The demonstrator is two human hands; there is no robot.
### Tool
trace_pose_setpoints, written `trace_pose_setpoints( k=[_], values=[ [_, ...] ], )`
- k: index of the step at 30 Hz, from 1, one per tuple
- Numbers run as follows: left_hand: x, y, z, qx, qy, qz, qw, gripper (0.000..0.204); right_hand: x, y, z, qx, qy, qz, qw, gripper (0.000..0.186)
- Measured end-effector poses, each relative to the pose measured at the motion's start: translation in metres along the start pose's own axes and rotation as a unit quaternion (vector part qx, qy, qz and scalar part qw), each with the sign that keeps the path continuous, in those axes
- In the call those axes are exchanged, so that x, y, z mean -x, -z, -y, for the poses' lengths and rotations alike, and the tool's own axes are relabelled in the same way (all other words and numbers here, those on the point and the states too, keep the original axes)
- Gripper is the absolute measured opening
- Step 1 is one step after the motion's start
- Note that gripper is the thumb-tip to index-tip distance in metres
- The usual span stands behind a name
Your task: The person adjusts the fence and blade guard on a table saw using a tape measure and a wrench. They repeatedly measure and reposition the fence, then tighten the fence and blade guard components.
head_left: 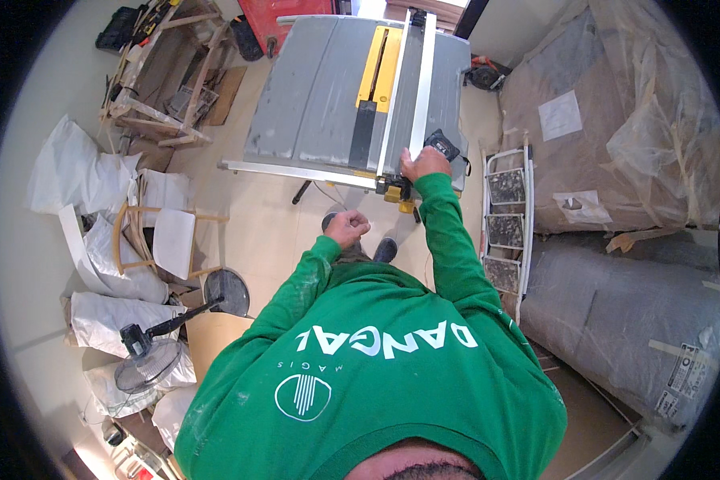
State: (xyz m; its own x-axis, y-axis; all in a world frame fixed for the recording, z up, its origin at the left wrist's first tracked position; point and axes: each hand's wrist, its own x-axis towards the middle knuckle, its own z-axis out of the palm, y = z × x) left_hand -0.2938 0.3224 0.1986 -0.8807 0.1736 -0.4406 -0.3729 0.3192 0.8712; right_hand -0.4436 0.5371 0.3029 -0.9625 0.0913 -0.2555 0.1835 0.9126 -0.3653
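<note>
A table saw (312,96) with a grey top stands in front of me. Its yellow throat plate (392,60) has a dark slot along it, and a metal rip fence (422,88) runs to the right of that. My right hand (426,165) is closed on the near end of the fence, above the front rail (296,170). Touching or just beyond its fingers is a black tape measure (442,144). My left hand (347,229) hangs in front of the saw with its fingers curled; whether anything small is inside them is hidden.
A stepladder (506,220) stands to the right, beside large plastic-wrapped bundles (616,296). On the left are a wooden chair (174,242), white sacks (80,172) and a fan (148,364) lying tipped. A wooden frame (156,120) stands at the far left.
</note>
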Motion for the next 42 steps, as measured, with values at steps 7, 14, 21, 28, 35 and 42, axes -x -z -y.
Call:
trace_pose_setpoints(
  k=[7, 14, 21, 28, 35, 42],
  values=[
    [-0.003, 0.026, 0.035, 0.017, 0.013, 0.007, 1.000, 0.022, -0.007, -0.007, -0.003, 0.025, 0.019, -0.044, 0.999, 0.061],
    [-0.018, 0.074, 0.067, -0.015, 0.026, 0.011, 0.999, 0.024, -0.007, -0.006, -0.004, 0.040, 0.015, -0.049, 0.998, 0.062],
    [-0.046, 0.144, 0.067, 0.011, 0.081, 0.080, 0.993, 0.023, 0.026, -0.026, -0.074, -0.413, -0.077, -0.057, 0.906, 0.038],
    [-0.052, 0.188, 0.066, -0.027, 0.133, 0.093, 0.986, 0.017, 0.076, -0.130, -0.101, -0.266, -0.182, 0.068, 0.944, 0.075],
    [-0.012, 0.171, 0.051, -0.017, 0.139, -0.046, 0.989, 0.020, 0.059, -0.175, -0.066, -0.234, -0.195, -0.037, 0.952, 0.066],
    [0.070, 0.091, 0.095, -0.030, 0.158, 0.002, 0.987, 0.021, 0.051, -0.179, -0.105, -0.783, -0.097, 0.284, 0.544, 0.016]
  ],
)
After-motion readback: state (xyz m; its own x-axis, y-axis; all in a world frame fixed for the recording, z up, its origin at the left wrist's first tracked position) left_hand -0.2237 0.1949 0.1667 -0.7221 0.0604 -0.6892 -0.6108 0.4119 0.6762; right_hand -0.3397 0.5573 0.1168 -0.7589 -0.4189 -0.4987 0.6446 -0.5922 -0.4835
